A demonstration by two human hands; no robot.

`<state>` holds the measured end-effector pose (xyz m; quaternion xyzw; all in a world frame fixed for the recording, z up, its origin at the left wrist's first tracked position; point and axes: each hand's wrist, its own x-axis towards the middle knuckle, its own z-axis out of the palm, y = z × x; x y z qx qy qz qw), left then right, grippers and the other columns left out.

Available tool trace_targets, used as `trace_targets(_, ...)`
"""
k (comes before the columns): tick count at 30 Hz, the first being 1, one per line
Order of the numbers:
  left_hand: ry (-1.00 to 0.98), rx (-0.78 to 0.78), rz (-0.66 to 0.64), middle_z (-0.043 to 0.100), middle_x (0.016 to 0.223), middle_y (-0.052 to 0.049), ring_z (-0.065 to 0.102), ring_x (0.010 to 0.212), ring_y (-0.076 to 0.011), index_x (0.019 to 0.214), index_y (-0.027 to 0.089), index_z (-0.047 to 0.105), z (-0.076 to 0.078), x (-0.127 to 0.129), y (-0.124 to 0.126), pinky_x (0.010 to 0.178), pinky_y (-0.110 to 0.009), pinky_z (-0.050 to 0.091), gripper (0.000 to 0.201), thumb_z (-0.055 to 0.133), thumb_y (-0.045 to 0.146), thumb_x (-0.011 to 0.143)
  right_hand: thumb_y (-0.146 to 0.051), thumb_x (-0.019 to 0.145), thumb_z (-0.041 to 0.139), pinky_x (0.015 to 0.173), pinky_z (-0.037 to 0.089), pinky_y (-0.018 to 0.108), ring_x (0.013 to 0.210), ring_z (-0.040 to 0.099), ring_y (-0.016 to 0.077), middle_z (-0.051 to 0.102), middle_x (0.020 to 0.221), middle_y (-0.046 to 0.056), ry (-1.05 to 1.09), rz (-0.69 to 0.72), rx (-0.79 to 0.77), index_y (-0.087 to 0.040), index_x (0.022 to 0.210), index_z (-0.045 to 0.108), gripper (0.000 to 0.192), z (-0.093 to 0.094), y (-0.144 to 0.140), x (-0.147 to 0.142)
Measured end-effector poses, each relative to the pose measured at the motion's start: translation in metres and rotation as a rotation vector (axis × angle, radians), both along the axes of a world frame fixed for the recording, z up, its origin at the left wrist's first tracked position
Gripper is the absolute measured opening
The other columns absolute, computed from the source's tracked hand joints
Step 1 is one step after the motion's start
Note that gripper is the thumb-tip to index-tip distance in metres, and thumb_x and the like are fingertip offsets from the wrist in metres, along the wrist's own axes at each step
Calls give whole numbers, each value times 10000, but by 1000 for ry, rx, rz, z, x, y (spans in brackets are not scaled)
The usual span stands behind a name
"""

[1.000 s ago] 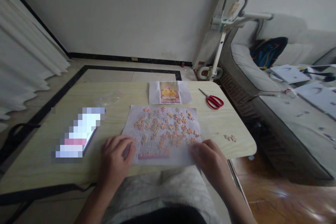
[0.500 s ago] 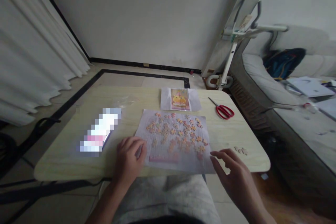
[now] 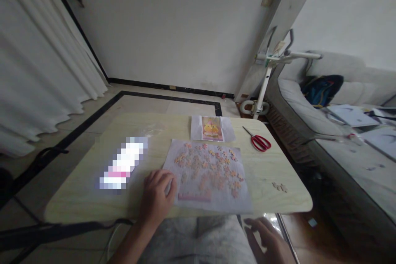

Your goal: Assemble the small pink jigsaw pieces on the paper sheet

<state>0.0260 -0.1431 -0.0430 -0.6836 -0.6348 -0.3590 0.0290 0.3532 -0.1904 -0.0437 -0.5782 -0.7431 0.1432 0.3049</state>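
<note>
My left hand [image 3: 160,189] rests on the table with fingers loosely curled, a gap showing between thumb and index finger. It lies at the left edge of a translucent white sheet [image 3: 171,152]. Flower-shaped pieces [image 3: 227,161] in orange and pink spread over the sheet's area; many look hazy, as if seen through it. A pale pink strip [image 3: 194,196] also shows faintly near the sheet's front edge. My right hand [image 3: 266,237] hangs in front of the table edge, slightly blurred, thumb and fingers apart, with nothing visible between them.
Behind the sheet lies a picture card [image 3: 212,128] with yellow characters. Red-handled scissors [image 3: 260,143] lie at the right, several loose pieces [image 3: 279,187] nearer the front. A lit, pixelated phone-like device [image 3: 123,163] and clear plastic [image 3: 153,130] are at the left. A sofa [image 3: 297,95] stands right.
My right hand has moved down and back from the sheet's right edge to below the table edge. The view has tilted upward slightly. My left hand stays beside the sheet.
</note>
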Motion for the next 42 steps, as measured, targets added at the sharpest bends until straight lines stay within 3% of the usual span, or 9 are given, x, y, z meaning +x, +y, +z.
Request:
trace_targets(5, -17, 39, 4, 670, 874, -45, 598, 847, -217, 823, 217, 634, 1, -2, -2, 793, -372, 438, 114, 544, 172, 877, -427, 907, 551, 488, 506, 259, 514, 564, 147, 652, 763, 45, -34, -72, 39, -221, 960, 702, 261, 7, 26, 9)
trace_targets(9, -44, 69, 14, 669, 883, -51, 593, 865, -219, 828, 208, 644, 0, -4, -2, 798, -366, 442, 109, 552, 189, 882, -413, 924, 527, 589, 523, 269, 706, 661, 183, 661, 877, 67, -86, -85, 8, -211, 1002, 704, 280, 12, 43, -2)
trace_targets(15, -39, 105, 27, 664, 871, -61, 589, 867, -223, 821, 188, 652, -3, -6, -2, 799, -371, 440, 130, 543, 197, 892, -428, 937, 516, 656, 472, 283, 765, 645, 192, 635, 834, 46, -191, -103, -49, -259, 927, 727, 270, 18, 50, -29)
trace_targets(20, -25, 79, 29, 665, 872, -62, 591, 867, -231, 816, 187, 657, -2, -5, -3, 803, -379, 434, 126, 551, 192, 885, -446, 931, 532, 673, 471, 296, 773, 634, 197, 632, 846, 46, -124, -151, -53, -254, 937, 723, 270, 10, 50, -33)
trace_targets(26, -49, 42, 38, 675, 887, -67, 599, 876, -236, 827, 183, 663, 0, -5, -3, 822, -394, 428, 131, 547, 195, 886, -409, 898, 606, 698, 490, 316, 799, 633, 204, 643, 881, 52, -60, -98, 25, -224, 928, 698, 208, 4, 50, -30)
trace_targets(30, -193, 47, -17, 672, 895, -63, 599, 896, -217, 848, 180, 659, 14, 8, -14, 849, -377, 440, 124, 546, 203, 894, -328, 879, 646, 681, 509, 311, 779, 621, 191, 642, 865, 51, 33, 17, 173, -211, 917, 670, 126, 16, 46, -42)
trace_targets(32, -367, -40, -86, 672, 932, -53, 605, 932, -194, 898, 189, 658, 26, 21, -24, 851, -332, 461, 131, 537, 235, 913, -269, 861, 670, 677, 521, 303, 774, 617, 180, 638, 862, 48, 90, 99, 218, -211, 927, 659, 89, 28, 42, -55)
trace_targets(37, -682, -511, -193, 685, 803, -6, 620, 741, -143, 885, 210, 683, 56, 41, -42, 666, -237, 475, 273, 492, 395, 945, -165, 816, 691, 632, 534, 296, 736, 617, 173, 640, 810, 43, 154, 237, 285, -204, 923, 655, 119, 58, 35, -93)
trace_targets(42, -880, -668, -191, 724, 885, -10, 644, 811, -152, 914, 216, 708, 62, 38, -38, 700, -223, 484, 284, 547, 449, 906, -188, 829, 671, 604, 546, 308, 719, 634, 188, 663, 790, 54, 163, 278, 321, -204, 912, 658, 85, 68, 35, -114)
